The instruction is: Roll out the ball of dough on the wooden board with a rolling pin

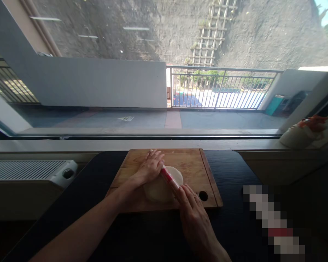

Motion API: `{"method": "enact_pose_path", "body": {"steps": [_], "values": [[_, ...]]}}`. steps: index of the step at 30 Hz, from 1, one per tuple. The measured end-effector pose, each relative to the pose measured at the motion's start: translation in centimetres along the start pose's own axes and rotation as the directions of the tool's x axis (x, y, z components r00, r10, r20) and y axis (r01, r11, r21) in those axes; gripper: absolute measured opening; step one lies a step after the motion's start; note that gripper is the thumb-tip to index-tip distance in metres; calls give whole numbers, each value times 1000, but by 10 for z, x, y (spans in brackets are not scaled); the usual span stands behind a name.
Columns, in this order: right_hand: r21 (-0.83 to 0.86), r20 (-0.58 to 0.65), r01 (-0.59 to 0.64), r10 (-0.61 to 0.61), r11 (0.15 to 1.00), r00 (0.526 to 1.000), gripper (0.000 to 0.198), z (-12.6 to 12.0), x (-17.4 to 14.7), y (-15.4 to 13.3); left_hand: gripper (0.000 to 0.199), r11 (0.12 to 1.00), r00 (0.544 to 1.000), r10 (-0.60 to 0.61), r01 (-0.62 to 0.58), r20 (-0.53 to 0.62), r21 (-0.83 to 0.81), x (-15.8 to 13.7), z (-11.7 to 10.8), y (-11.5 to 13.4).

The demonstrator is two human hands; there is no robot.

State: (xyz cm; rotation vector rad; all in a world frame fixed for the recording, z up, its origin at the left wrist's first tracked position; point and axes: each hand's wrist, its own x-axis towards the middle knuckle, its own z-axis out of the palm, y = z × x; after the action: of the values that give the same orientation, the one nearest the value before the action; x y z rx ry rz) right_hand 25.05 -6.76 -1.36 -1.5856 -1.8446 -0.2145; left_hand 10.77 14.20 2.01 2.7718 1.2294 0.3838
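A flattened round of pale dough (159, 190) lies on a wooden cutting board (192, 165). Across the dough, slanting from upper left to lower right, rests a rolling pin (170, 177) with a red-and-white middle. Its far end is under my left hand (152, 164), whose fingers stretch forward over the board. My right hand (190, 200) covers the near end, fingers laid over it. Both ends of the pin are hidden by my hands.
The board sits on a black table (229, 171) by a window sill (104, 145). A white radiator (62, 171) stands at the left. A pale pot-like ornament with an orange top (297, 135) is on the sill at right. A blurred patch (273, 222) covers something lower right.
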Motion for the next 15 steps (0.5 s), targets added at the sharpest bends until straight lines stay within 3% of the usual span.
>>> {"method": "enact_pose_path", "body": {"steps": [4,6,11,15], "values": [[12,-20,-76,76,997,997,58,-5,-1,3,38,999,998,31,-29,52,-35,52,9,34],[15,-40,-78,79,997,996,61,-1,-5,-2,35,997,997,46,-41,68,-64,63,9,42],[57,9,41,-42,998,999,66,13,-10,-26,43,986,999,-9,17,51,-164,28,2,24],[133,78,157,-168,979,983,63,3,-5,-32,55,956,992,-123,115,-14,-269,3,3,23]]}}
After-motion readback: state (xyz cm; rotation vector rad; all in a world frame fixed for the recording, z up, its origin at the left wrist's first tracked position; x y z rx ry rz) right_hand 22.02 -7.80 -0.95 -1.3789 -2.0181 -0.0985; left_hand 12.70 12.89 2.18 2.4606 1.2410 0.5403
